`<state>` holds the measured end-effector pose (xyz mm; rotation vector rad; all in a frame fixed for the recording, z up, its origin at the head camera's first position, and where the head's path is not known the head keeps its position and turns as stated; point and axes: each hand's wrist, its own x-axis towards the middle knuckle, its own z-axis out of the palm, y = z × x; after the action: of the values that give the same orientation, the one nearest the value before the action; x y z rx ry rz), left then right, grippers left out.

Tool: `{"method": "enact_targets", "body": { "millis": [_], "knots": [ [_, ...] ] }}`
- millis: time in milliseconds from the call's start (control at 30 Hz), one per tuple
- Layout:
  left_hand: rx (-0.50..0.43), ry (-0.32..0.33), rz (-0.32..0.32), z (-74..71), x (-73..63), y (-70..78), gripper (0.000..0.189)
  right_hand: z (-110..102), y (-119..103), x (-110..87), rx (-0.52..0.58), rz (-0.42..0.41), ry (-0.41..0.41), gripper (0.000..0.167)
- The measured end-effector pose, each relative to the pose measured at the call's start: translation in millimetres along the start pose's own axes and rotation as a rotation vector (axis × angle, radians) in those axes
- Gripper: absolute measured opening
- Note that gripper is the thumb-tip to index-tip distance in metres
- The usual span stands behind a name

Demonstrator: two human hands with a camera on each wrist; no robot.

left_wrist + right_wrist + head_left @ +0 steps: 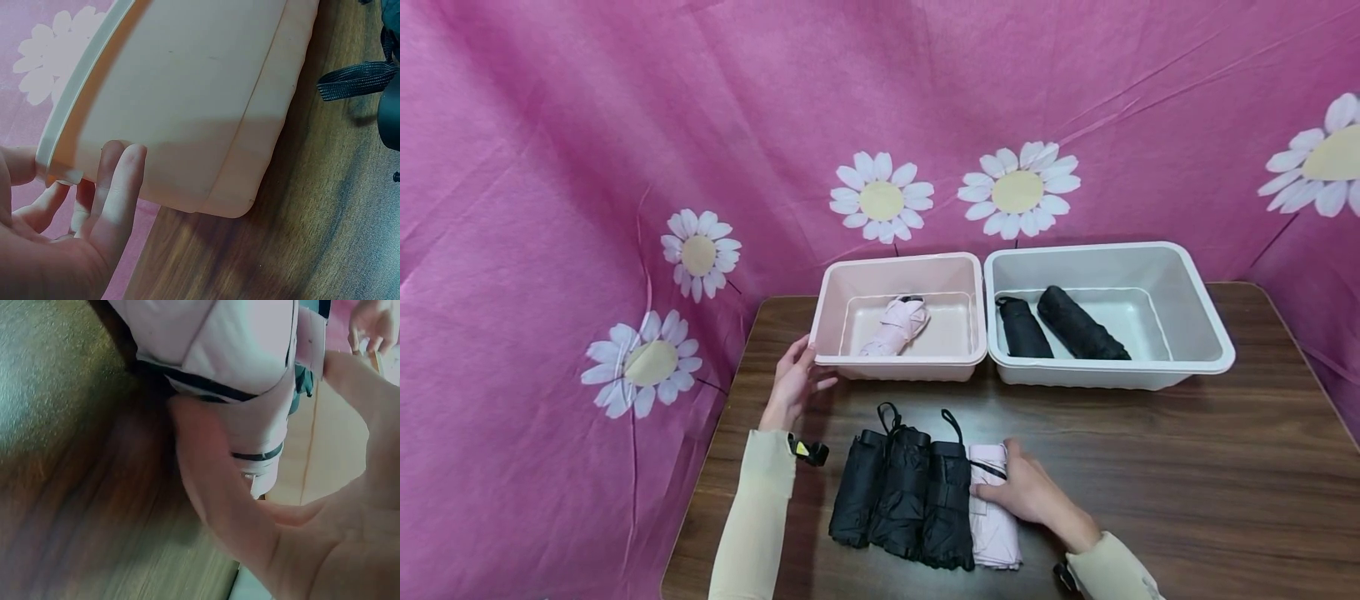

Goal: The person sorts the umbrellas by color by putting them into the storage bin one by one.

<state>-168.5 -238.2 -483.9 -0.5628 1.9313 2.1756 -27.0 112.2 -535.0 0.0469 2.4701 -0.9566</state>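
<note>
My left hand (792,387) is at the front left corner of the pink bin (850,362), its fingers (128,175) touching the rim and outer wall in the left wrist view. My right hand (1030,487) holds a folded pale pink umbrella (994,533) on the table, thumb on one side and fingers round the other; the right wrist view shows this pale pink umbrella (206,337) close up. Beside it lie three folded black umbrellas in a row: one on the left (857,492), one in the middle (906,496), one on the right (947,504).
A pale pink umbrella (898,325) lies inside the pink bin. Against that bin's right side stands a larger white bin (1112,379) with two black umbrellas (1082,325) inside. Both bins stand at the back of the brown wooden table (1187,467), before a pink flowered cloth (775,108).
</note>
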Motion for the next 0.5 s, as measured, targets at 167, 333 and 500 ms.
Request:
{"method": "enact_targets", "body": {
  "millis": [167,333,500],
  "knots": [
    [-0.003,0.007,-0.001,0.0,0.6,-0.9,0.043,2.2,-2.5,-0.4,-0.006,0.043,-0.065,0.113],
    [0.01,0.009,-0.004,0.0,1.4,-1.4,0.044,4.6,-2.9,-0.9,0.009,0.039,-0.045,0.111],
    [0.006,0.006,-0.001,-0.4,1.7,-2.4,0.043,6.4,-2.5,0.6,0.024,0.052,-0.038,0.109]
  ]
}}
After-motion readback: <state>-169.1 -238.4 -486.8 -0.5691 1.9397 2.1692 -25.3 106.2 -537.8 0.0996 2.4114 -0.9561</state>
